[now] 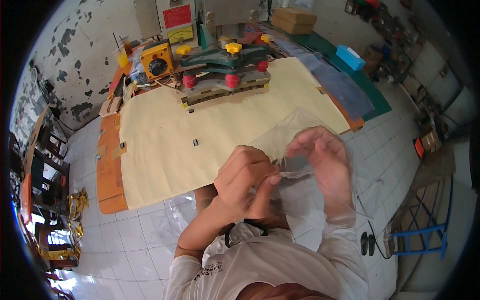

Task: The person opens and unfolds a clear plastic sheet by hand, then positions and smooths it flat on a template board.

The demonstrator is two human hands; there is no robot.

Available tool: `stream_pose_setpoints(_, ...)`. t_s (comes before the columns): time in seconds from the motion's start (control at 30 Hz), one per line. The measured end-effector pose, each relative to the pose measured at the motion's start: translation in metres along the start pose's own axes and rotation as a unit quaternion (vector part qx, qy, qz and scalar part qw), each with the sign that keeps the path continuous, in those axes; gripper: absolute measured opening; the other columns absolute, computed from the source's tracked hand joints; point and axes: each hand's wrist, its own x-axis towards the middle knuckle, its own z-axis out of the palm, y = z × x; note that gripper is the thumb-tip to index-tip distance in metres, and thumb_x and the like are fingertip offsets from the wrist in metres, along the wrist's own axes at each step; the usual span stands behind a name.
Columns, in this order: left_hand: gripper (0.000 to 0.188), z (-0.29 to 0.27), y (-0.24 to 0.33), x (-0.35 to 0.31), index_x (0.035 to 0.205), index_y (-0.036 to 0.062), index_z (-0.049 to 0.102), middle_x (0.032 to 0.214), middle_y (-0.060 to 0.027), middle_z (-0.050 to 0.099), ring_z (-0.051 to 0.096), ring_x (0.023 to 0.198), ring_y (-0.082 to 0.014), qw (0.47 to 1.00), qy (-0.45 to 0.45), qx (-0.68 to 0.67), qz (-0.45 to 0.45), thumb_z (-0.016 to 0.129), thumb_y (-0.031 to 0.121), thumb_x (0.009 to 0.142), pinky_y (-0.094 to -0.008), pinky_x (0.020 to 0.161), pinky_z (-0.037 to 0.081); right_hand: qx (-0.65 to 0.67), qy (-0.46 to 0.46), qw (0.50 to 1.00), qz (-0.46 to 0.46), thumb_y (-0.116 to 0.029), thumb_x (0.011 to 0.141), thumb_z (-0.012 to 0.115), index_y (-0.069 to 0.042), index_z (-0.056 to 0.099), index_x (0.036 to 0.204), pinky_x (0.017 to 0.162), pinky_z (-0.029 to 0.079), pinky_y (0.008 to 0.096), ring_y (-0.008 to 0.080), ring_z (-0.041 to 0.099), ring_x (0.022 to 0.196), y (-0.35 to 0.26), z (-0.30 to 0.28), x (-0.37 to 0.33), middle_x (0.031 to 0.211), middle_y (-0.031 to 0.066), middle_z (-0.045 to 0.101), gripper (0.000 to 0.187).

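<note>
In front of my chest a clear plastic sheet or bag [278,134] spreads over the near right part of the table. My left hand [246,181] pinches a gathered edge of it between thumb and fingers. Close by on the right, my right hand [324,159] is raised with its fingers curved and apart. The film lies over or around that hand and wrist; whether the hand is inside a bag I cannot tell. Beneath both hands lies a cream sheet [165,145] covering most of the orange wooden table [111,175].
Beyond the cream sheet stands a press head with a green clamp [222,59], yellow knobs and red insulators. A yellow control box [157,59] sits left of it. A blue box [350,58] and brown cartons [294,21] rest at the back right. Small dark pieces [195,143] lie on the sheet.
</note>
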Motion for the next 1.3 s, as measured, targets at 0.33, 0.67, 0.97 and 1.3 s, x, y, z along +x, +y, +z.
stream_pose_setpoints(0.33,0.021,-0.020,0.016,0.002,0.088,0.0010,0.061,0.116,-0.0254,0.058,0.059,0.111,-0.0449,0.994,-0.098,0.048,0.009,0.061,-0.007,0.069,-0.0472,0.092,0.052,-0.202,-0.110,0.973,0.029,-0.029,0.099,0.058,0.002,0.062,0.099,0.081,0.050,0.0284,0.0140,0.061,0.087,0.014,-0.015,0.000,0.094,0.0056,0.066,0.031)
stream_pose_setpoints(0.67,0.019,-0.025,0.012,0.007,0.089,-0.0020,0.052,0.131,-0.0382,0.047,0.045,0.128,-0.0535,0.978,-0.188,-0.076,-0.051,0.058,-0.009,0.073,-0.0594,0.107,0.036,-0.080,-0.059,0.994,0.046,-0.017,0.094,0.062,0.003,0.059,0.114,0.091,0.048,0.0304,0.0186,0.061,0.104,0.031,-0.001,-0.001,0.111,0.0110,0.065,0.029)
stream_pose_setpoints(0.97,0.012,-0.031,0.007,-0.002,0.087,-0.0008,0.052,0.131,-0.0356,0.049,0.044,0.128,-0.0553,0.975,-0.207,-0.076,0.004,0.055,-0.006,0.077,-0.0652,0.108,0.032,-0.057,-0.086,0.994,-0.042,-0.009,0.093,0.062,0.000,0.046,0.133,0.100,0.046,0.0363,0.0230,0.061,0.110,0.047,0.017,-0.001,0.124,0.0139,0.059,0.045)
stream_pose_setpoints(1.3,0.015,-0.038,0.008,0.000,0.087,0.0008,0.054,0.128,-0.0321,0.053,0.050,0.126,-0.0509,0.983,-0.175,-0.050,-0.033,0.063,-0.001,0.077,-0.0630,0.103,0.039,-0.063,-0.159,0.965,-0.200,-0.002,0.087,0.069,0.001,0.033,0.145,0.092,0.048,0.0353,0.0217,0.059,0.107,0.056,0.006,-0.001,0.125,0.0137,0.056,0.068)
